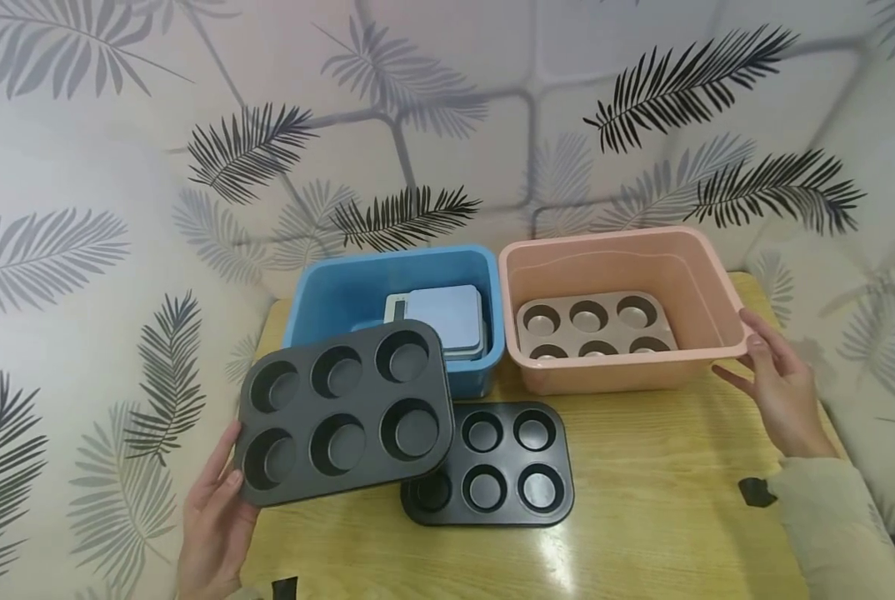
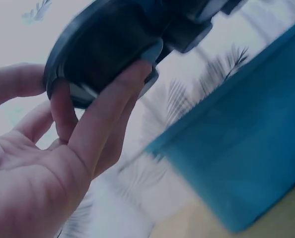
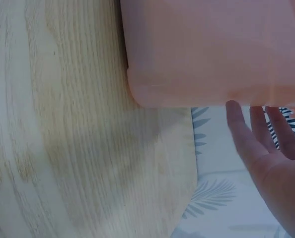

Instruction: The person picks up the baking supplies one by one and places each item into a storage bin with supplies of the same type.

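Head view: beige pan [image 1: 592,317] already binned, left hand [image 1: 217,527] pinching an unplaced dark pan [image 1: 346,406], right hand [image 1: 788,402] gripping the pink bin [image 1: 612,377] near the table's [image 1: 657,483] right edge.

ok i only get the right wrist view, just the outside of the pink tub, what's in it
Observer: A beige muffin tin sits inside the pink tub.
Operator: and what's going on over to the left
Observer: The left hand grips a dark tin by one end.
Operator: any more tins besides those
Observer: Yes, a second dark tin lies on the table, partly hidden behind the held one in the head view.
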Tool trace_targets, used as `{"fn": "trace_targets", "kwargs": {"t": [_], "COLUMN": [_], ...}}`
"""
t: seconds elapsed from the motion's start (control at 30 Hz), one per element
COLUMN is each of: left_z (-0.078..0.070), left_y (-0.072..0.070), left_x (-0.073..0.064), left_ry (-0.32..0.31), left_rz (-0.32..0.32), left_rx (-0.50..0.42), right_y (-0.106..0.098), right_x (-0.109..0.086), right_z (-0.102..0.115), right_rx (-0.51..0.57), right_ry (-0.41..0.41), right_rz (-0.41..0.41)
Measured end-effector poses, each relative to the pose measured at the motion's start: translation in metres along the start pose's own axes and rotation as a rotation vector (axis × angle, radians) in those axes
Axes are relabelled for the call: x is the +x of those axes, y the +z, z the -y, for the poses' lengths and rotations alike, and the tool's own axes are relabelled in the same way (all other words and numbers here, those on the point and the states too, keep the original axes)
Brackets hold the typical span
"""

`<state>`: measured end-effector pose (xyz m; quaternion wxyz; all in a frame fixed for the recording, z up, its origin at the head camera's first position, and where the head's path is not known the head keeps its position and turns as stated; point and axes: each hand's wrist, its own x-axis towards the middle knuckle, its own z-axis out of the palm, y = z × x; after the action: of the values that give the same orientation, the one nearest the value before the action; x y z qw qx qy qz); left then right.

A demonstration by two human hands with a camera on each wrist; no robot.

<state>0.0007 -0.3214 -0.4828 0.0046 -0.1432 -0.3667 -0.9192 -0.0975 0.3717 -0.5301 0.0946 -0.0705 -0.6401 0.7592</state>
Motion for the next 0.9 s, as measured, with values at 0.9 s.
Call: {"fn": "trace_targets", "kwargs": {"t": [0.9], "left_z": [0.094], "left_y": [0.077], "left_x": [0.113], "left_ry": [-0.161], "left_rz": [0.076], "left_rx": [0.081], "right_y": [-0.003], "right_x": [0.006], "right_z": [-0.006], "right_rx": [-0.049], "right_ry": [-0.042], "right_rz": [-0.029]}}
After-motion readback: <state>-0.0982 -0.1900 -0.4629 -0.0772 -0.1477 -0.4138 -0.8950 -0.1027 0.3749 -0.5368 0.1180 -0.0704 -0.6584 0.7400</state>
